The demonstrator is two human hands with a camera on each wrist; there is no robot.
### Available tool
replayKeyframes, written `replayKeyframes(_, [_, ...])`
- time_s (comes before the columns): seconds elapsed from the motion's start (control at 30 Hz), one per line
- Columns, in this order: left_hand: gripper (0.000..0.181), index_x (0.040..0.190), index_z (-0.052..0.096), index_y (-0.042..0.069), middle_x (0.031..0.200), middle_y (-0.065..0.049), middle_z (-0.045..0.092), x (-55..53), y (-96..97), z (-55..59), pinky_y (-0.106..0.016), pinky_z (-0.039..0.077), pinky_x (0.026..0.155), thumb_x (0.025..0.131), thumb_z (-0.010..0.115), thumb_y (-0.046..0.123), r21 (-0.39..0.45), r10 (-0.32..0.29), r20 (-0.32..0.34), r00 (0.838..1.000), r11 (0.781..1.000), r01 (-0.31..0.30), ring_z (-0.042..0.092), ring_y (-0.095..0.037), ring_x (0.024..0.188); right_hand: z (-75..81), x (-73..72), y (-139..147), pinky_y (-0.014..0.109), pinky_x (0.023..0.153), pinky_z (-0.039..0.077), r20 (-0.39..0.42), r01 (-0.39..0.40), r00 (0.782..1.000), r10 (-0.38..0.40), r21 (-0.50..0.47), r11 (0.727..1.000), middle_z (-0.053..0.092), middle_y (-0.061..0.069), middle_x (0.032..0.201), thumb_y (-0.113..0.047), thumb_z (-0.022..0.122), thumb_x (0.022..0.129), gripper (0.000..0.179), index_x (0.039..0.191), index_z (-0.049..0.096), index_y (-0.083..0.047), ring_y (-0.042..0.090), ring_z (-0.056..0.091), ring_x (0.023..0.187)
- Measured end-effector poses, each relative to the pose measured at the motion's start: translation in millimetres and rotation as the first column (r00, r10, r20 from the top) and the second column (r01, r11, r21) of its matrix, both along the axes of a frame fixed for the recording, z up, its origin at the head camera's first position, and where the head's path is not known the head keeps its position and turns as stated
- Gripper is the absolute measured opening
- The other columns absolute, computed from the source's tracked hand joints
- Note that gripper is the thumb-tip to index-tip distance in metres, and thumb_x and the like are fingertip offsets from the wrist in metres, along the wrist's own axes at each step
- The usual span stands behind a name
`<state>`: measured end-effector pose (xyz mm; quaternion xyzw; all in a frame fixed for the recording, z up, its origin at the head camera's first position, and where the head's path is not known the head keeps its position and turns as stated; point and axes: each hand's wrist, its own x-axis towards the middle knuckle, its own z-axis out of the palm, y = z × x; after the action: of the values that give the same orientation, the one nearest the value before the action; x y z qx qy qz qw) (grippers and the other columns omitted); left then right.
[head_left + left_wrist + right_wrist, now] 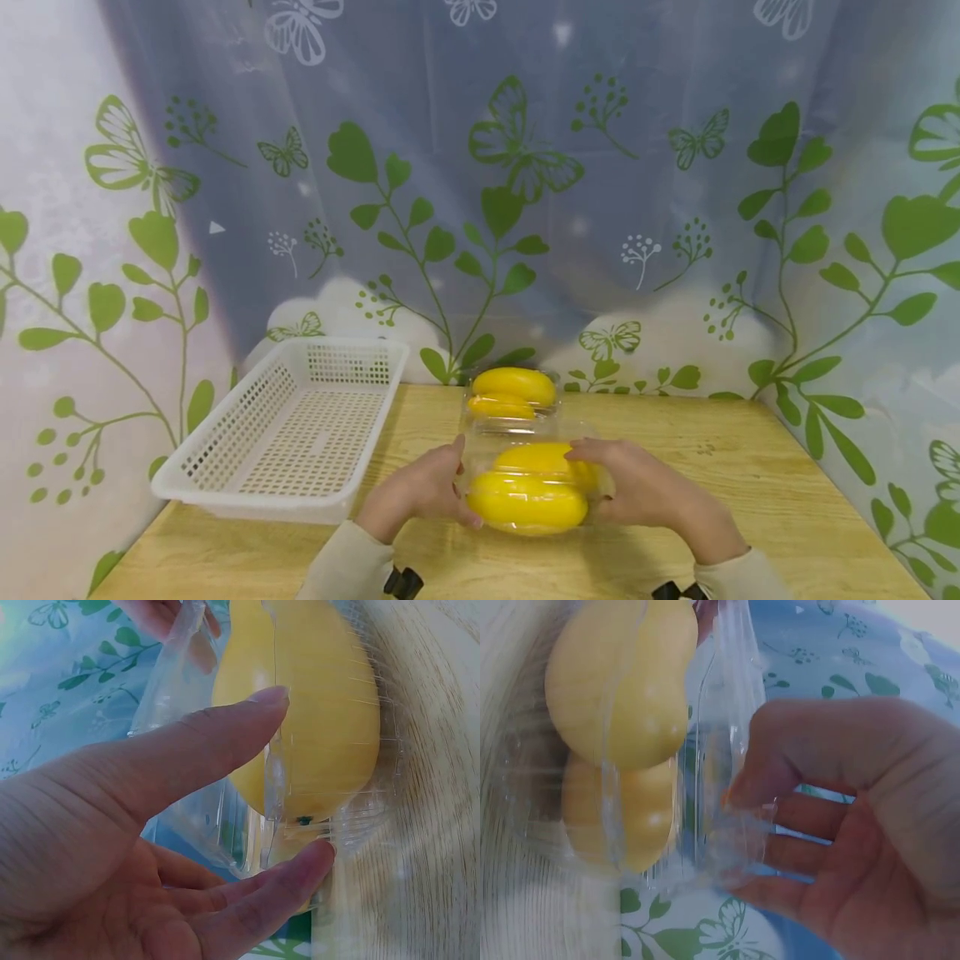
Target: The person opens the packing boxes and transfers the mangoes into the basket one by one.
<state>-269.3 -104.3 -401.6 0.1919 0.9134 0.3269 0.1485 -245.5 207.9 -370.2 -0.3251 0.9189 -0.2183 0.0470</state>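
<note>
A clear plastic clamshell box (pixel 480 462) with two plump yellow mango-like fruits (pixel 525 500) lies on the table in front of me. My left hand (pixel 420 487) holds the box's left end; the left wrist view shows the thumb along the rim and the fingers around the lower corner. At the opposite end, my right hand (pixel 648 487) pinches the clear lid (pixel 735 761) between thumb and fingers. Both wrist views show the lid standing partly raised from the base. Just behind lies a second clear box (pixel 510 427) holding yellow fruits (pixel 513 386).
To the left stands a white perforated plastic basket (pixel 352 492) with nothing in it. The wooden table (pixel 735 492) ends at a curtain (pixel 652 192) printed with leaves and butterflies.
</note>
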Motion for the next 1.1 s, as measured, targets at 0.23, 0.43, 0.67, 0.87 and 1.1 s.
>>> replayKeyframes(0.23, [0.127, 0.159, 0.013, -0.014, 0.137, -0.028, 0.062, -1.4, 0.4, 0.2, -0.047, 0.057, 0.097, 0.071, 0.096, 0.023, -0.024, -0.007, -0.010, 1.000, 1.000, 0.007, 0.066, -0.014, 0.079, 3.1, -0.5, 8.5, 0.064, 0.105, 0.048, -0.029, 0.013, 0.999, -0.015, -0.050, 0.999, 0.056, 0.023, 0.149, 0.006, 0.069, 0.076, 0.062, 0.137, 0.065, -0.006, 0.050, 0.049, 0.140])
replayKeyframes(0.43, [0.119, 0.157, 0.023, -0.014, 0.134, -0.023, 0.064, -2.3, 1.1, 2.0, -0.045, 0.058, 0.094, 0.071, 0.096, 0.024, -0.048, 0.003, -0.003, 1.000, 0.999, -0.003, 0.068, -0.013, 0.082, 6.6, 0.0, 14.6, 0.063, 0.101, 0.051, -0.060, 0.029, 0.998, -0.034, -0.084, 0.996, 0.058, 0.023, 0.147, 0.002, 0.068, 0.081, 0.055, 0.135, 0.066, -0.008, 0.049, 0.053, 0.136])
replayKeyframes(0.67, [0.111, 0.154, 0.032, -0.013, 0.125, -0.019, 0.068, -0.6, 0.8, 3.0, -0.046, 0.058, 0.094, 0.072, 0.096, 0.024, -0.048, -0.001, -0.007, 1.000, 0.999, 0.001, 0.068, -0.016, 0.084, 7.8, -0.7, 17.1, 0.065, 0.103, 0.049, -0.075, 0.027, 0.997, -0.035, -0.104, 0.994, 0.061, 0.023, 0.144, 0.000, 0.066, 0.086, 0.048, 0.133, 0.067, -0.006, 0.049, 0.055, 0.134])
replayKeyframes(0.87, [0.109, 0.153, 0.034, -0.013, 0.110, -0.014, 0.069, -1.7, 1.6, 2.4, -0.046, 0.056, 0.092, 0.071, 0.096, 0.024, -0.058, -0.001, -0.022, 1.000, 0.998, 0.000, 0.062, -0.019, 0.086, 7.7, -1.0, 17.4, 0.065, 0.103, 0.049, -0.087, 0.028, 0.995, -0.038, -0.112, 0.993, 0.063, 0.021, 0.142, 0.000, 0.065, 0.087, 0.047, 0.133, 0.067, -0.007, 0.047, 0.056, 0.133])
replayKeyframes(1.1, [0.101, 0.148, 0.042, -0.014, 0.114, -0.016, 0.070, -1.0, 0.9, 2.0, -0.044, 0.056, 0.089, 0.072, 0.095, 0.025, -0.071, -0.016, -0.032, 0.999, 0.997, 0.014, 0.064, -0.023, 0.096, 7.8, -1.3, 18.1, 0.063, 0.102, 0.050, -0.137, 0.029, 0.990, -0.045, -0.118, 0.993, 0.066, 0.019, 0.138, 0.001, 0.064, 0.087, 0.046, 0.132, 0.068, -0.005, 0.044, 0.060, 0.130])
